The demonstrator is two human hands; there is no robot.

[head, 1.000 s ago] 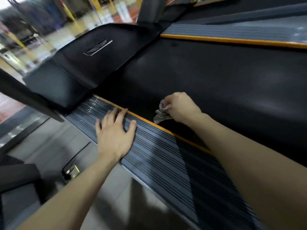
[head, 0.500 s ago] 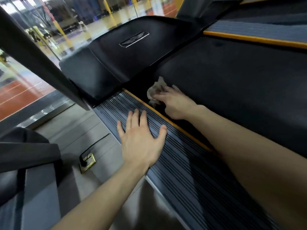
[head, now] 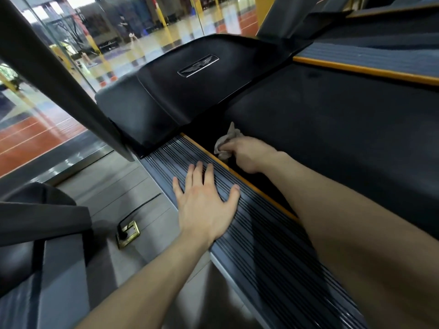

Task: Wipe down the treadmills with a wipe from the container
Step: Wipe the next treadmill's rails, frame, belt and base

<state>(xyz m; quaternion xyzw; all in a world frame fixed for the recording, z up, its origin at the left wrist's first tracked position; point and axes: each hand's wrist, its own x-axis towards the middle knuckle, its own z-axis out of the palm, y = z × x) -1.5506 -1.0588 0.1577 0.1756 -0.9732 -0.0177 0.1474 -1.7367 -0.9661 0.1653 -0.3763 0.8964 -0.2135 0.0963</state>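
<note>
**One badge, nothing legible**

A single marking shows: a slim, silver-rimmed badge set into the glossy black motor hood of the treadmill, near the hood's far edge and roughly midway along it. It bears a pale winged emblem. Any lettering inside the badge is too small and blurred to read. Nothing else in view carries readable text, numbers or signs.

Glossy black motor cover, ribbed side rail, matt belt, crumpled cloth wipe.
</note>
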